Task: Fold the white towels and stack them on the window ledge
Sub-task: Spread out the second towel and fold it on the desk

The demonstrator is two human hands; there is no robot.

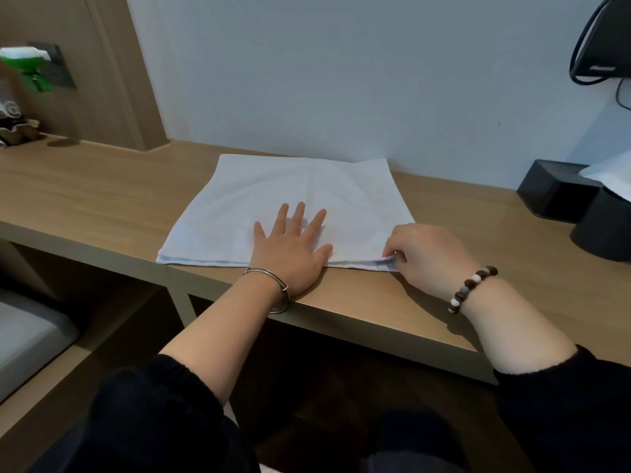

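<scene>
A white towel [239,199] lies flat on the wooden desk [85,192], folded into a square-ish shape that reaches the back wall. My left hand [290,247] presses flat on the towel's near middle with fingers spread. My right hand [423,254] pinches the towel's near right corner, where a small label shows. Both wrists wear bracelets. No window ledge is in view.
A black tissue box [553,196] and a dark round container [604,230] stand at the desk's right. A green and white object [30,66] and small items sit at the far left. A monitor corner [601,39] hangs at the upper right. A grey seat [30,332] is lower left.
</scene>
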